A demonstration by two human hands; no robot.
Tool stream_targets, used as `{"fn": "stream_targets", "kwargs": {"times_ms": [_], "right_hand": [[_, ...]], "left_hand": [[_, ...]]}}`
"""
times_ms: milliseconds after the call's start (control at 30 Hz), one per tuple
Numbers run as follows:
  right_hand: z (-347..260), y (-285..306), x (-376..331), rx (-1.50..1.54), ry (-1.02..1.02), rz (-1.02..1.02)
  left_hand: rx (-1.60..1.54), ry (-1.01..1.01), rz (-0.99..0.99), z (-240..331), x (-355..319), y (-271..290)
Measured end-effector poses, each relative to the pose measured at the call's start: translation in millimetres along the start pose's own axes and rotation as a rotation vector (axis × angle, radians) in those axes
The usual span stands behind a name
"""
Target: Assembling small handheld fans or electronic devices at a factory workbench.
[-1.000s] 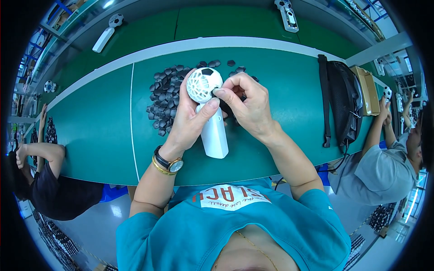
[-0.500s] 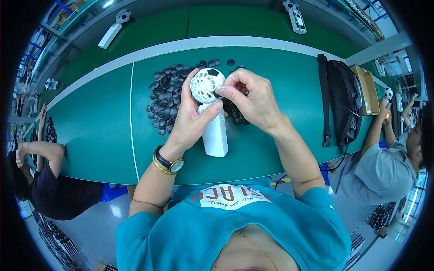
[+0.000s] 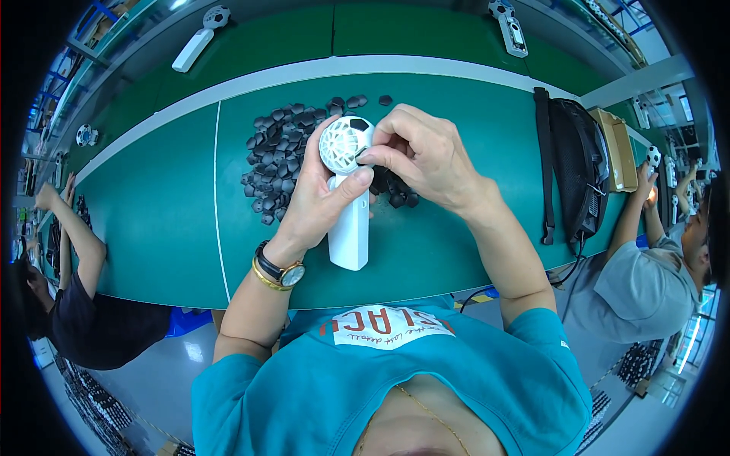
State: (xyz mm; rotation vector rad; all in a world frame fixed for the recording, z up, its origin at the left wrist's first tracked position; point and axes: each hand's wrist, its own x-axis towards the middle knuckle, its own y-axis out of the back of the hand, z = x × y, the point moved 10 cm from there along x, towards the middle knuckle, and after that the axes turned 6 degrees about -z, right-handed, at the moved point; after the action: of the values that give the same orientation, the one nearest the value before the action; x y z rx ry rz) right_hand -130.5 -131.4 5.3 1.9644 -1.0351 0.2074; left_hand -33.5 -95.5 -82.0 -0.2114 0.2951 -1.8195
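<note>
At frame centre the left hand (image 3: 323,199) wraps the upright white handheld fan (image 3: 348,190), its handle pointing down-frame, while the right hand (image 3: 426,156) pinches a small dark cap (image 3: 363,154) against the round head's right rim.

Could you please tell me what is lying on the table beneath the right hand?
A few small dark pieces peek out below the right hand, joining the larger pile. How many more lie beneath it is hidden.
</note>
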Motion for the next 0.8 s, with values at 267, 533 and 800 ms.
{"fn": "stream_targets", "kwargs": {"times_ms": [267,533,800], "right_hand": [[27.0,-9.1,-19.4,0.247,-0.321,0.083],[45.4,-36.4,-18.4,0.791,-0.430,0.084],[31.1,-44.8,-22.5,0.932,-0.369,-0.091]], "left_hand": [[0.034,-0.046,0.071,1.0,2.6,1.4],[0.004,0.003,0.103,-0.4,-2.8,4.5],[0.017,-0.016,-0.023,-1.2,-5.1,-11.5]]}}
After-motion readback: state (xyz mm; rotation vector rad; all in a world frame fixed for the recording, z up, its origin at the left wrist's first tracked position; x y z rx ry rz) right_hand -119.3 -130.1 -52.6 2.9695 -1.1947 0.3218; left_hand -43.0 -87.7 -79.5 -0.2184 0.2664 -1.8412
